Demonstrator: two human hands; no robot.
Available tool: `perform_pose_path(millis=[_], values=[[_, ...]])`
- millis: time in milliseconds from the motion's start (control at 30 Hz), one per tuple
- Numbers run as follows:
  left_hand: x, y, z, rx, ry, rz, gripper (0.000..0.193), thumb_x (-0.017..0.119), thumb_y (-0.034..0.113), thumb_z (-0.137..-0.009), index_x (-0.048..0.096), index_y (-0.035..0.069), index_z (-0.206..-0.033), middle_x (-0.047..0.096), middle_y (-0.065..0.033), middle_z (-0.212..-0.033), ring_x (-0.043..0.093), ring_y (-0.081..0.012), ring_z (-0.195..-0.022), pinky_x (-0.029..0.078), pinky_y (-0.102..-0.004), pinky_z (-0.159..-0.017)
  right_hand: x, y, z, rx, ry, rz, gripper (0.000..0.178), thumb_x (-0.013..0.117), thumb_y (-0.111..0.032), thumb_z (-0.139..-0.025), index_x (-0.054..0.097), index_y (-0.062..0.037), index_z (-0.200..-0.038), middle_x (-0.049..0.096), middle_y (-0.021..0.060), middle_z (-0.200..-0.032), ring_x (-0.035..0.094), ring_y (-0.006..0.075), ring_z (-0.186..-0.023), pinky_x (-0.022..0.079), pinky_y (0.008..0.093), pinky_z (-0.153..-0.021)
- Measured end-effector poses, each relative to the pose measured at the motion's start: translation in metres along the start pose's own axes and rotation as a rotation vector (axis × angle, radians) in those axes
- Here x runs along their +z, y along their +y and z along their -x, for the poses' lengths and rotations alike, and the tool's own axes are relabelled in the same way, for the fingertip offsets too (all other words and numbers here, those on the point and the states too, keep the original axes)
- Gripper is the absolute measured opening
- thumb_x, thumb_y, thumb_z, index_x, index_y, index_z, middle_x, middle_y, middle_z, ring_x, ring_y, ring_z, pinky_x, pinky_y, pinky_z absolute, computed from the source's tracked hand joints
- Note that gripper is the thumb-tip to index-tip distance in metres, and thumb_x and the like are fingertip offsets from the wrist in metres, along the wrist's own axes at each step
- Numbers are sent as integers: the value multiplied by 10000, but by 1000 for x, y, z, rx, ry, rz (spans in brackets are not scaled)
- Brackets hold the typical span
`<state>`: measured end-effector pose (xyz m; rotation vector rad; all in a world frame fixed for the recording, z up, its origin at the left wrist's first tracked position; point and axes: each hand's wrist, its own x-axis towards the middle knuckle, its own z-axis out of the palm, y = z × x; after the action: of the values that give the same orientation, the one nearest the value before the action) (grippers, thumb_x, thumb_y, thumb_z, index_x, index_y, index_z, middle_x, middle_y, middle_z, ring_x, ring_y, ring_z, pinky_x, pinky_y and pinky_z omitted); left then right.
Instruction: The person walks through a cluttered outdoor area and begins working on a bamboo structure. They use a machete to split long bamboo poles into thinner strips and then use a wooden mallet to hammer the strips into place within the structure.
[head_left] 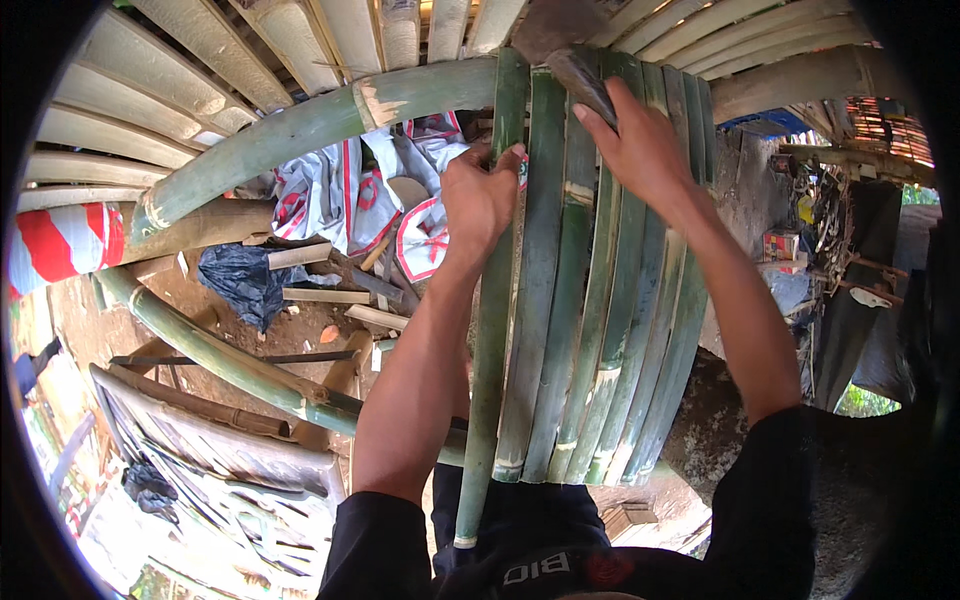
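A row of split green bamboo slats lies side by side in front of me, running from the thick bamboo crosspiece (440,88) toward my body. My left hand (482,195) is closed on the leftmost bamboo slat (490,330), near its far end, with the thumb along its edge. This slat sticks out nearer to me than the others (585,350). In my right hand (645,140) is the dark handle (582,86) of a hammer. The hammer's head (558,30) is smeared by motion over the far ends of the slats.
Pale bamboo strips (190,50) fan out beyond the crosspiece. Below on the left lie white-and-red sacks (335,190), a dark plastic bag (240,280) and wood offcuts on the dirt floor. A curved bamboo pole (220,345) runs at lower left. Clutter stands at far right.
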<state>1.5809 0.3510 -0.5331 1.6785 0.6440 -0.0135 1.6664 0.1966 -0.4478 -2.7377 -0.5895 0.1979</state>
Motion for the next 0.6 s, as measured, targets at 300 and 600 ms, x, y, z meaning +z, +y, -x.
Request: perform_pose_path(millis=[300,600], values=[[1,-5,-8,30,31,1,349,676,277,-836,683,-73,-835,594,-62,-640,476,-117,-592,407,-303,-573,5,-16,0,16,120,-95,399,533,-363,-935,476,18,-1037,619,303,-823,604,471,-808,465,545,-679],[3,-4,-8,22,22,19,349,677,280,-834,670,-66,-793,599,-79,-639,487,-127,-595,406,-305,-576,15,-15,5,105,172,-97,482,548,-395,-921,487,41,-1116,631,293,-864,606,466,-856,486,511,-734]])
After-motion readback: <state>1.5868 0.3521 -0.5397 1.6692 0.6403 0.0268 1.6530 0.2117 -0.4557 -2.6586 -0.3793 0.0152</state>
